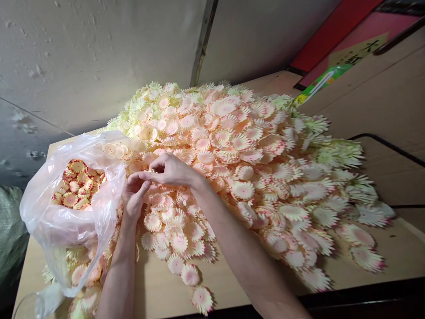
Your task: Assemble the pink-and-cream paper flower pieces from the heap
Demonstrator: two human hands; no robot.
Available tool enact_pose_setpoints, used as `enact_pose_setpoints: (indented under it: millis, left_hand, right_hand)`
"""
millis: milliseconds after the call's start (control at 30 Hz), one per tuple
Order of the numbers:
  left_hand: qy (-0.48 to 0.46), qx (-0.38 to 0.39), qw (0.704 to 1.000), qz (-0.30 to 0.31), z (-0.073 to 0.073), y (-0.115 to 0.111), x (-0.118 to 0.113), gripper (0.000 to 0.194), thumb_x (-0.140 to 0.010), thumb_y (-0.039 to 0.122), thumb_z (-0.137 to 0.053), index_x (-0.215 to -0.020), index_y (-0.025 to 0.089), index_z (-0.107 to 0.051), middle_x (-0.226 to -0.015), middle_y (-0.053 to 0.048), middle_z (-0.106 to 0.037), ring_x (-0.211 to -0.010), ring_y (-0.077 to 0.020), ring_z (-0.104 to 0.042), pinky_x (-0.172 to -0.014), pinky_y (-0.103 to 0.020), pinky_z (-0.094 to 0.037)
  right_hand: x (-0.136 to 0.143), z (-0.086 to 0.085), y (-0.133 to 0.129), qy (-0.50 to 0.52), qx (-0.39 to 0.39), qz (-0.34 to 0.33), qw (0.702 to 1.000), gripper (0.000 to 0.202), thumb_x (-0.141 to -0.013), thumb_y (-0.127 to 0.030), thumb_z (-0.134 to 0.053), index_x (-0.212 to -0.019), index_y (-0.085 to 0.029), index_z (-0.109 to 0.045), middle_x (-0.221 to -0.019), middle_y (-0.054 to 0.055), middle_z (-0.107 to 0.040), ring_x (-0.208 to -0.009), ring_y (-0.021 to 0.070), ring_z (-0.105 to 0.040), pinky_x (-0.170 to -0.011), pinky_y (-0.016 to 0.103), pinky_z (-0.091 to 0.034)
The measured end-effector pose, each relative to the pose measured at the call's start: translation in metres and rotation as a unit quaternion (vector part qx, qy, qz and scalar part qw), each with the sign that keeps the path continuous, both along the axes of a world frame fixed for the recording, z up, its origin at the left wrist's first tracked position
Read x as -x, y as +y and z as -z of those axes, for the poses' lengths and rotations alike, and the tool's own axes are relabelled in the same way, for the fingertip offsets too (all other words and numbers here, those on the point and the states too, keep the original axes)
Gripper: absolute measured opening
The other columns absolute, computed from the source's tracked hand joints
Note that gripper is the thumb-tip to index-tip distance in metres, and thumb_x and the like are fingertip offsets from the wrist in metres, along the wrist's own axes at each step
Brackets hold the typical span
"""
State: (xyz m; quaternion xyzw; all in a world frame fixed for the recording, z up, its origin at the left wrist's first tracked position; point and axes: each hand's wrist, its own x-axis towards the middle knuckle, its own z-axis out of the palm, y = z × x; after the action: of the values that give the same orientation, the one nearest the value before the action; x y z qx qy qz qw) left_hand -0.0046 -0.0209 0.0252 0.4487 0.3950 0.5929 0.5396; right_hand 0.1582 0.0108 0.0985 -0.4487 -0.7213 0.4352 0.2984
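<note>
My left hand (pixel 133 195) and my right hand (pixel 168 170) meet just right of the plastic bag, with their fingertips pinched together. Whatever is between the fingers is too small or too hidden to name. Under and behind them spreads a large heap of pale pink and cream artificial flower pieces (pixel 244 189) with serrated edges. The translucent white plastic bag (pixel 43 195) stands open at the left, and small yellow flower pieces with red edges (pixel 78 186) lie inside it.
The light wooden table (pixel 226 290) carries the heap. A clear round container (pixel 31 306) sits at the near left corner. Behind are a grey wall (pixel 99 57), a cardboard surface (pixel 381 97) with a black cable (pixel 392 146), and a green packet (pixel 323 84).
</note>
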Motion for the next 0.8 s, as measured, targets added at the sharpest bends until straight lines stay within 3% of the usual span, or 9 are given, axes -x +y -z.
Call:
enact_pose_setpoints:
  millis: [100, 267, 500, 667, 800]
  left_hand:
    - [0.004, -0.007, 1.000, 0.014, 0.000, 0.001, 0.001, 0.025, -0.072, 0.036, -0.085, -0.086, 0.020, -0.072, -0.089, -0.002, -0.071, -0.086, -0.0149, -0.066, -0.085, -0.028, -0.053]
    - [0.012, -0.024, 0.999, 0.017, -0.001, 0.001, 0.002, 0.021, -0.075, 0.035, -0.083, -0.081, 0.018, -0.073, -0.088, -0.002, -0.066, -0.084, -0.0131, -0.062, -0.081, -0.024, -0.051]
    - [0.037, -0.035, 0.999, 0.015, -0.003, 0.000, 0.003, 0.025, -0.074, 0.041, -0.082, -0.078, 0.018, -0.073, -0.086, -0.003, -0.065, -0.084, -0.0150, -0.062, -0.078, -0.026, -0.052]
    - [0.047, -0.044, 0.998, -0.021, -0.004, -0.002, -0.002, 0.025, -0.073, 0.038, -0.083, -0.073, 0.016, -0.071, -0.084, -0.003, -0.062, -0.080, -0.0134, -0.060, -0.072, -0.025, -0.052]
    - [0.056, -0.016, 0.998, -0.030, -0.001, -0.002, -0.004, 0.021, -0.072, 0.032, -0.084, -0.075, 0.016, -0.071, -0.086, -0.004, -0.063, -0.080, -0.0132, -0.062, -0.075, -0.025, -0.053]
  right_hand:
    - [-0.002, 0.003, 0.001, 0.014, 0.029, -0.017, 0.999, 0.066, -0.078, -0.068, -0.066, -0.050, -0.019, -0.031, -0.051, -0.008, -0.024, -0.050, 0.0060, -0.024, -0.050, 0.027, -0.015]
    - [-0.005, 0.006, 0.004, 0.041, 0.072, -0.030, 0.996, 0.062, -0.074, -0.068, -0.071, -0.051, -0.016, -0.046, -0.048, -0.007, -0.037, -0.049, 0.0058, -0.032, -0.049, 0.025, -0.020]
    - [-0.004, 0.003, 0.003, 0.011, 0.069, -0.023, 0.997, 0.059, -0.072, -0.061, -0.076, -0.048, -0.016, -0.046, -0.046, -0.007, -0.036, -0.048, 0.0053, -0.030, -0.049, 0.026, -0.019]
    - [-0.007, -0.006, -0.002, -0.045, 0.080, -0.053, 0.994, 0.051, -0.076, -0.051, -0.075, -0.051, -0.017, -0.046, -0.051, -0.008, -0.032, -0.051, 0.0059, -0.028, -0.050, 0.027, -0.017]
    - [-0.009, -0.018, -0.006, -0.082, 0.099, -0.090, 0.988, 0.031, -0.075, -0.039, -0.076, -0.063, -0.015, -0.060, -0.058, -0.005, -0.046, -0.055, 0.0073, -0.038, -0.052, 0.025, -0.023]
